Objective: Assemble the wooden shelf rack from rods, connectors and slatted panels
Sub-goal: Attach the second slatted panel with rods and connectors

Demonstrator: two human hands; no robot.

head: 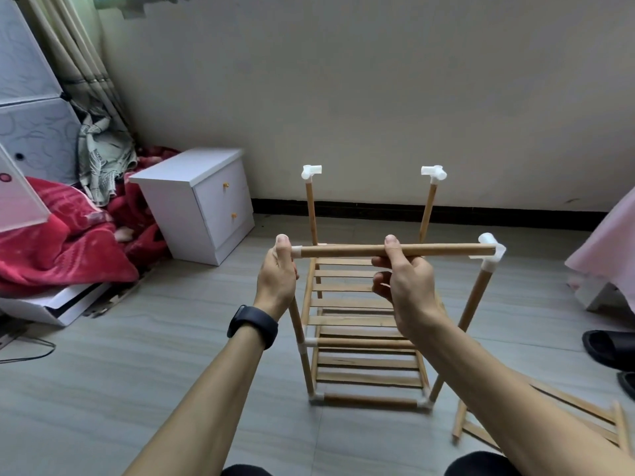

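Left hand [276,280] gripping left corner connector [296,251], right hand [402,283] pinching top rod [343,251], right corner connector [492,249] capping its far end.

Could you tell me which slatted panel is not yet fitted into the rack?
The loose panel on the floor at the right, partly behind the right forearm; the upper panel and lower panel sit inside the frame.

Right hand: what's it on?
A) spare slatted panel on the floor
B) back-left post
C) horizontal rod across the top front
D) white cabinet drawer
C: the right hand pinches the horizontal rod near its middle with the thumb on top, while the left hand grips the white connector at the rod's left end.
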